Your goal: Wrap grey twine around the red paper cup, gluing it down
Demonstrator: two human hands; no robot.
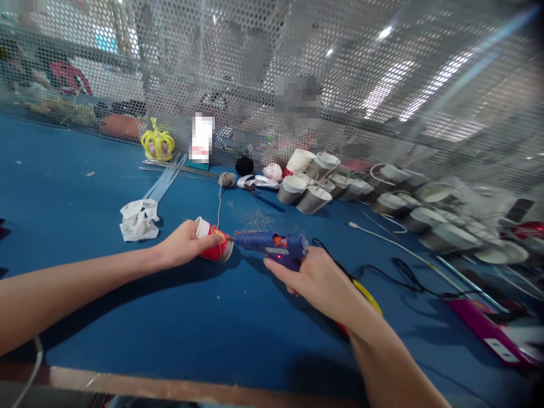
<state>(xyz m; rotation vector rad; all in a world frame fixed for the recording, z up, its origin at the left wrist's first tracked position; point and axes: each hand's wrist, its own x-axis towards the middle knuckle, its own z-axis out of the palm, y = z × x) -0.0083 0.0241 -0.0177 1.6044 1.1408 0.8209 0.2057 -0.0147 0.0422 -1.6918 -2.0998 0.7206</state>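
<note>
My left hand (185, 245) is closed around a red and white paper cup (208, 249), which lies tilted on its side just over the blue table. In my right hand (317, 280) is a blue hot glue gun (272, 243), gripped by its handle, with a small red light lit on its body. Its nozzle points left and meets or nearly meets the cup near my left thumb; exact contact is hard to make out. Grey yarn runs from a small ball (227, 179) down to behind the cup.
Wrapped cups (314, 199) cluster at the back right. A yellow crown-shaped piece (157, 143), a phone (202, 137) and a black ball (244, 165) stand along the mesh partition. Crumpled paper (139, 220) lies left. Cords and a purple power strip (484, 328) are right, yellow-handled pliers (368, 296) beneath my right wrist.
</note>
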